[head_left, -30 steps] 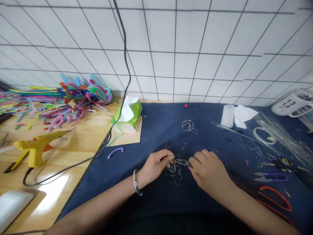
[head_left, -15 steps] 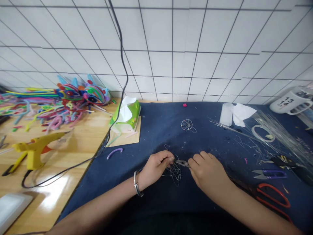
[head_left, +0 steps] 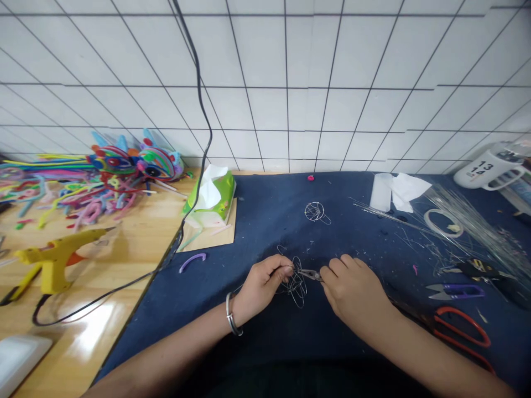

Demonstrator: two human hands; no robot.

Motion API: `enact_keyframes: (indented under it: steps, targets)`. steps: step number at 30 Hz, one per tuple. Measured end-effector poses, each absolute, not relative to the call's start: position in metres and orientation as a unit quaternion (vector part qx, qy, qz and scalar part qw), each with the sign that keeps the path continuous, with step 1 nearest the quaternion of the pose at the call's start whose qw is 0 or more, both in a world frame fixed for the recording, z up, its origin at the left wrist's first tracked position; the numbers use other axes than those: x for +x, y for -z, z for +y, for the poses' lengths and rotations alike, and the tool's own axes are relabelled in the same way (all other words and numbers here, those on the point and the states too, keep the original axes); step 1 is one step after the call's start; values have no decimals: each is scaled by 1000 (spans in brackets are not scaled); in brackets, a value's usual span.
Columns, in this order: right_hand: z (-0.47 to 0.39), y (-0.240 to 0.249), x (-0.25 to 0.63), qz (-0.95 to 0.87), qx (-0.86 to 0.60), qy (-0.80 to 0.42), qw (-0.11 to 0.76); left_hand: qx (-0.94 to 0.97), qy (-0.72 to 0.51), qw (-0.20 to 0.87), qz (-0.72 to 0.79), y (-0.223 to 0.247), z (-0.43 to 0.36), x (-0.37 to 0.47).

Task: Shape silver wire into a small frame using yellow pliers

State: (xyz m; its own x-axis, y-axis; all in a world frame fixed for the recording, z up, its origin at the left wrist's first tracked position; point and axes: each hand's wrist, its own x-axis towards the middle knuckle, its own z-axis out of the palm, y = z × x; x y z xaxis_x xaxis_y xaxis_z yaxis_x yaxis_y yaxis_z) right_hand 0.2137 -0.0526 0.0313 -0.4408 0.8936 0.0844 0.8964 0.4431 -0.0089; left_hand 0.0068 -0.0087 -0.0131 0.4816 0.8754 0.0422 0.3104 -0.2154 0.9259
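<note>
Left hand point(head_left: 258, 284), metal bangle point(head_left: 229, 316) at wrist: thumb and forefinger pinched on a tangle of thin, shiny wire point(head_left: 296, 287), all loose loops and arcs, held low over dark blue cloth point(head_left: 265, 221). Right hand point(head_left: 352, 288) curled round the pliers point(head_left: 310, 274), handles hidden in the fist; tapered grey metal nose reaching the wire close by the left fingertips, exact bite too small to tell. Beyond the hands, a small round wire cage point(head_left: 314, 211) lies flat on the cloth, with a thin loop trailing. To the right: straight silvery wires point(head_left: 477, 221) in a loose sheaf, a smooth translucent ring point(head_left: 427, 224), purple-handled snips point(head_left: 467, 291). To the left, on glossy wood-grain worktop point(head_left: 136, 249): hard yellow glue gun point(head_left: 53, 262), fuzzy multicoloured pipe cleaners point(head_left: 93, 213) heaped by the tiled wall point(head_left: 265, 105)
</note>
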Motion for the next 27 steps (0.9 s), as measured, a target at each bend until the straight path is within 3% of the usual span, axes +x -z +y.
enact_keyframes:
  steps: [27]
  targets:
    - [-52, -34, 208, -834, -549, 3, 53, 733, -304, 440, 420, 10, -12, 10]
